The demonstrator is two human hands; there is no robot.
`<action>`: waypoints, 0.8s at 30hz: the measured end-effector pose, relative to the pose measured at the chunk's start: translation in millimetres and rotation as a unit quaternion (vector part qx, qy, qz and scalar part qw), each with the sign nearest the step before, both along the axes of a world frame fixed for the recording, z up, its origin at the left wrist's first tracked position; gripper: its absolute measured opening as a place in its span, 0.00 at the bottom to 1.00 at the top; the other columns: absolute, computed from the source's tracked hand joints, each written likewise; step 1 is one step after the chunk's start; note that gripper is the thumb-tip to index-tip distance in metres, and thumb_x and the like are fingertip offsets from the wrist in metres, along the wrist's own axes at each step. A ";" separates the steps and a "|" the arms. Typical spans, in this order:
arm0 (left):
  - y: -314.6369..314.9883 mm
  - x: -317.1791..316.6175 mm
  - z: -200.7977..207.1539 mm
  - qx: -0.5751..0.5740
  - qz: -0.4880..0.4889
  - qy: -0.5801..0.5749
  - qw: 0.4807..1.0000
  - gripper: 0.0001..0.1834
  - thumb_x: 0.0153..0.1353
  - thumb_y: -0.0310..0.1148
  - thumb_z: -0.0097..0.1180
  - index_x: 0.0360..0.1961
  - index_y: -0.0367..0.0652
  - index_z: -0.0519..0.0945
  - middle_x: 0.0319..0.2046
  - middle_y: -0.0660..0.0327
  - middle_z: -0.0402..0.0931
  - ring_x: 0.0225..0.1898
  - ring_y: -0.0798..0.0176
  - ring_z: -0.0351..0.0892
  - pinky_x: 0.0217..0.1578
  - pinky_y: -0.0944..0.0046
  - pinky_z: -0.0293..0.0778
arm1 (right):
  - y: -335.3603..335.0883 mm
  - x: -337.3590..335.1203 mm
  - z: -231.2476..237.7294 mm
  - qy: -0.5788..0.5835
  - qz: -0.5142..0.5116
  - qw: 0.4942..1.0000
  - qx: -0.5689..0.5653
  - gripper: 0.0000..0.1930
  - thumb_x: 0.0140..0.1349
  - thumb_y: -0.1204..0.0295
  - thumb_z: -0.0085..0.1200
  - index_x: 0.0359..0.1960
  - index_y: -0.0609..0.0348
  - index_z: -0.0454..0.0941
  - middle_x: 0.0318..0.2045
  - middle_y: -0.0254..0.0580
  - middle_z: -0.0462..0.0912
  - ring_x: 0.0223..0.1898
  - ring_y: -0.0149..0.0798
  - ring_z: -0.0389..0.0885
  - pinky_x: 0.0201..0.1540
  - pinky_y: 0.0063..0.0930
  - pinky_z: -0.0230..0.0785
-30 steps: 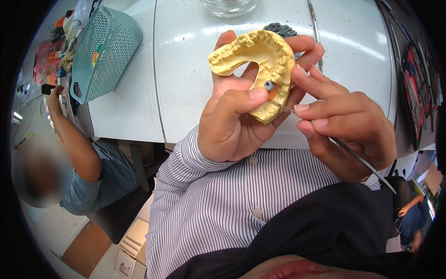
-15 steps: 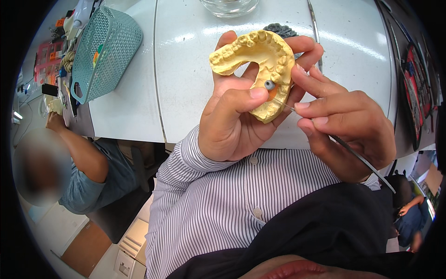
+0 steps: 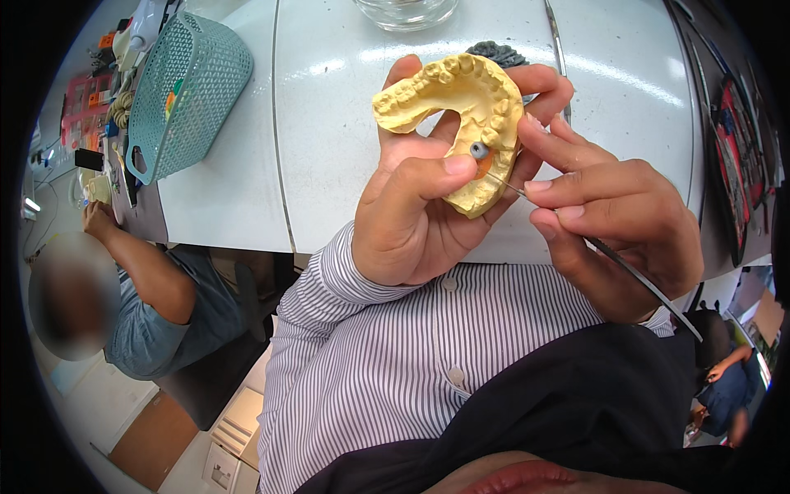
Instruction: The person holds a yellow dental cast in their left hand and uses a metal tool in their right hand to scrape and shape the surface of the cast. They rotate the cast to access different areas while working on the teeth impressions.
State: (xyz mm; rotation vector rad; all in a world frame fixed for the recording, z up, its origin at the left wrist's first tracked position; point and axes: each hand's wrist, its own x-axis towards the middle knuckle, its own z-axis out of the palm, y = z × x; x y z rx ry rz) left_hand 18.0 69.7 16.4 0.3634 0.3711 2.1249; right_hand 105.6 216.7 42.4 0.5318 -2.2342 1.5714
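A yellow plaster dental model (image 3: 440, 82), curved like a horseshoe with rows of teeth, is gripped in my left hand (image 3: 403, 210). The thumb presses beside an orange-pink patch (image 3: 485, 165) on the near right arm of the arch. A small grey ring-shaped post (image 3: 479, 151) stands at that patch. My right hand (image 3: 625, 214) pinches a thin metal dental probe (image 3: 638, 276), its fingers close to the model's right side. The probe's fine tip reaches over the model at the orange-pink patch; whether it touches is too small to tell.
A glass bowl (image 3: 407, 12) stands at the far edge of the white table (image 3: 329, 140). Behind the model lie a dark grey lump (image 3: 498, 53) and a metal tool (image 3: 557, 37). A teal basket (image 3: 193, 99) is at left, a tool case (image 3: 728, 165) at right. Another person (image 3: 156, 305) sits left.
The probe's tip has moved left and slightly up, from the model's edge onto the orange-pink patch. The model and both hands have shifted very slightly right.
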 end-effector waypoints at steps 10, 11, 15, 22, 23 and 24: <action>0.0 2.9 -4.3 -0.001 0.028 0.022 0.999 0.29 0.55 0.26 0.36 0.59 0.55 0.51 0.60 0.39 0.39 0.63 0.39 0.31 0.59 0.43 0.50 | -1.0 -0.1 -1.9 0.004 -0.004 1.000 0.003 0.16 0.46 0.90 0.52 0.34 0.60 0.65 0.34 0.45 0.76 0.49 0.57 0.70 0.54 0.51 0.58; -0.5 3.1 -4.9 0.005 0.028 0.018 0.999 0.29 0.55 0.26 0.36 0.59 0.55 0.50 0.60 0.39 0.39 0.63 0.39 0.31 0.59 0.43 0.50 | -1.3 0.0 -2.1 0.004 -0.004 1.000 0.000 0.16 0.46 0.90 0.52 0.34 0.60 0.65 0.34 0.45 0.76 0.49 0.57 0.70 0.54 0.51 0.58; 0.4 2.5 -3.5 0.000 0.028 0.031 0.999 0.29 0.55 0.27 0.36 0.59 0.54 0.49 0.60 0.39 0.39 0.63 0.38 0.31 0.59 0.43 0.50 | -1.0 -0.7 1.3 0.006 0.000 1.000 0.005 0.16 0.46 0.90 0.52 0.34 0.60 0.65 0.33 0.46 0.76 0.49 0.57 0.70 0.54 0.51 0.58; -0.4 2.8 -2.4 -0.020 0.033 0.042 0.998 0.29 0.55 0.26 0.36 0.59 0.53 0.48 0.60 0.40 0.39 0.63 0.38 0.31 0.59 0.43 0.50 | -1.2 -0.7 -1.3 0.008 -0.004 1.000 0.008 0.16 0.46 0.90 0.52 0.34 0.60 0.65 0.34 0.45 0.76 0.49 0.57 0.70 0.54 0.51 0.58; -0.6 3.0 -1.8 -0.024 0.036 0.041 0.998 0.29 0.55 0.26 0.36 0.59 0.53 0.48 0.60 0.40 0.39 0.63 0.38 0.32 0.59 0.43 0.50 | -1.4 -0.8 -1.0 0.008 -0.004 1.000 0.006 0.16 0.46 0.90 0.52 0.34 0.60 0.65 0.34 0.45 0.76 0.49 0.57 0.70 0.54 0.51 0.58; -0.3 3.1 -1.5 -0.026 0.037 0.043 0.998 0.29 0.54 0.26 0.36 0.59 0.53 0.48 0.60 0.39 0.39 0.63 0.38 0.32 0.59 0.43 0.50 | -1.1 -0.7 -0.7 0.010 -0.003 1.000 0.003 0.16 0.46 0.90 0.52 0.34 0.60 0.65 0.34 0.45 0.76 0.49 0.57 0.70 0.54 0.51 0.58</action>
